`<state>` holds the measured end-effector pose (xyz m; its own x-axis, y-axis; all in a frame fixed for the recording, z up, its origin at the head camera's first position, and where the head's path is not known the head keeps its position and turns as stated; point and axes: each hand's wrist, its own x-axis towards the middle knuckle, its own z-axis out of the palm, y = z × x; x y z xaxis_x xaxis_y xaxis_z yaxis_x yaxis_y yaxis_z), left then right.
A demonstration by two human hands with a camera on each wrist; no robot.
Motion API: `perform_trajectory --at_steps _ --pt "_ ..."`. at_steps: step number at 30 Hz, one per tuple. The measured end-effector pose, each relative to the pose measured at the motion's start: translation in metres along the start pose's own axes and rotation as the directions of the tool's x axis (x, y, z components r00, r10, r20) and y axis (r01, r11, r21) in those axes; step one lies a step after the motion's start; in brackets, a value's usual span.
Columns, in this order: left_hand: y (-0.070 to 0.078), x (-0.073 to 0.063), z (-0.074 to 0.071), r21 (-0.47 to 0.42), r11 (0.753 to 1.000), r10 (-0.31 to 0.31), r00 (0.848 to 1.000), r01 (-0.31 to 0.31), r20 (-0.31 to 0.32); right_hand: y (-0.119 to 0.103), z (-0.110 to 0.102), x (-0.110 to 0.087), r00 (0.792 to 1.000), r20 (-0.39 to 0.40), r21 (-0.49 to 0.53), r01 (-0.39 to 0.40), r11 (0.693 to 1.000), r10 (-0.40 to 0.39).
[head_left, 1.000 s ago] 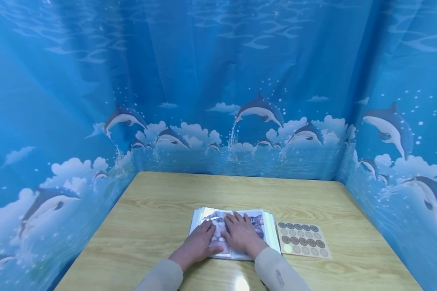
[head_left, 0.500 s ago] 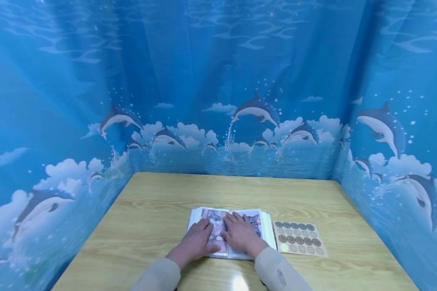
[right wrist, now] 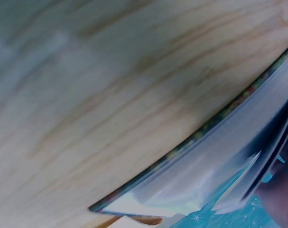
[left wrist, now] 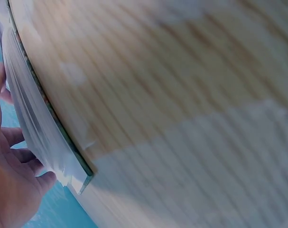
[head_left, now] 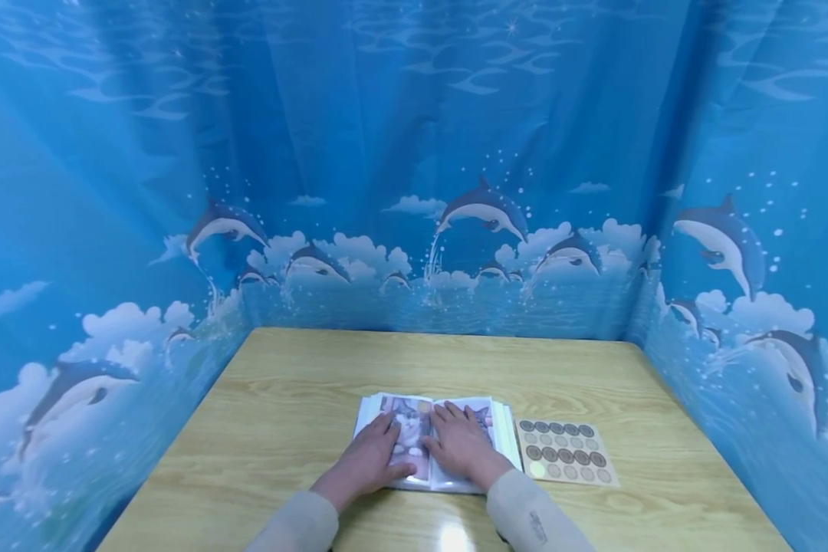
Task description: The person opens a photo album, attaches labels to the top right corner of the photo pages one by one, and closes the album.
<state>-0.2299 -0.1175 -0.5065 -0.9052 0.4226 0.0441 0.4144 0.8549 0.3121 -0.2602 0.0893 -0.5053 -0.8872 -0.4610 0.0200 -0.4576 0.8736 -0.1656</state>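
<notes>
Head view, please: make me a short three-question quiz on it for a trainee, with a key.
1. True or false: the right hand rests on the open album.
2. Where does the sheet of circles lie? A) On the album, B) left of the album, C) right of the album.
3. How many rows of dark circles are on that sheet?

Key: 1. True. 2. C. 3. Two.

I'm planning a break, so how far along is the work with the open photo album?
Already done, it seems: the white-paged photo album lies open at printed cat photos. In hand: the left hand and right hand rest on it. Probably left: using more round dark and pale discs, since their rectangular beige sheet looks mostly full; its pale-yellow spot may be a gap.
</notes>
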Motion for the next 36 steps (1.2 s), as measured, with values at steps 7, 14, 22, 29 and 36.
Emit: perform_trajectory --at_steps 7,14,22,29,36 --pt "-0.002 -0.001 -0.001 -0.003 1.000 -0.012 1.000 0.012 0.007 0.009 -0.007 -0.010 0.999 -0.032 0.008 -0.002 1.000 0.002" --pt "-0.001 0.000 -0.004 -0.002 1.000 -0.023 1.000 0.023 0.002 0.020 -0.014 -0.021 0.998 -0.052 0.012 -0.038 0.999 0.039" --pt "-0.001 0.003 -0.008 0.025 1.000 -0.019 1.000 0.020 -0.025 0.035 -0.018 -0.031 0.994 -0.056 0.043 -0.093 0.995 0.095" --pt "0.000 0.008 -0.014 0.033 0.999 -0.032 0.999 0.033 -0.030 0.044 -0.022 -0.039 0.990 -0.053 0.054 -0.127 0.990 0.130" --pt "0.007 0.010 -0.021 -0.014 0.997 -0.082 0.997 0.081 -0.017 0.055 -0.027 -0.048 0.984 -0.099 0.094 -0.141 0.985 0.151"
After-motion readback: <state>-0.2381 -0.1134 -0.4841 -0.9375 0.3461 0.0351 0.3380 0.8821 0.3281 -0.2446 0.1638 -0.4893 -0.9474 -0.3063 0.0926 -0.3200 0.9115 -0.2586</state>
